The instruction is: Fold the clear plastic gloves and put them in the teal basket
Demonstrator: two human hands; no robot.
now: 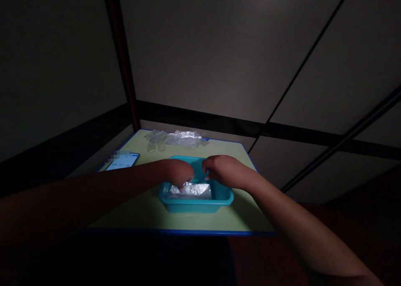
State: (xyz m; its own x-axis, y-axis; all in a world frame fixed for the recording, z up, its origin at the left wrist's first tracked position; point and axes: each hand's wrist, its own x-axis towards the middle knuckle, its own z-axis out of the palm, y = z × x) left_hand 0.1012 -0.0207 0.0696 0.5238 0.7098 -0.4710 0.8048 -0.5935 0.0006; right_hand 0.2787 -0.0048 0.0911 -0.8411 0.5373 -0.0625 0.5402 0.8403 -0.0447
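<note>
A turquoise plastic basin (194,203) stands on the small table, with a crinkled silver foil packet (196,190) lying inside it. My left hand (181,173) reaches over the basin's left side, fingers bent down and closed at the packet's upper left edge. The dim light partly hides these fingertips. Over the right side of the basin is my right hand (224,169), its fingers curved and slightly apart, nothing visible between them. A gap separates it from the packet.
Crumpled clear plastic wrapping (184,139) lies along the table's far edge. A phone with a lit screen (123,161) rests at the left. The pale yellow tabletop (138,215) has a blue rim, and panelled walls (200,60) rise close behind it.
</note>
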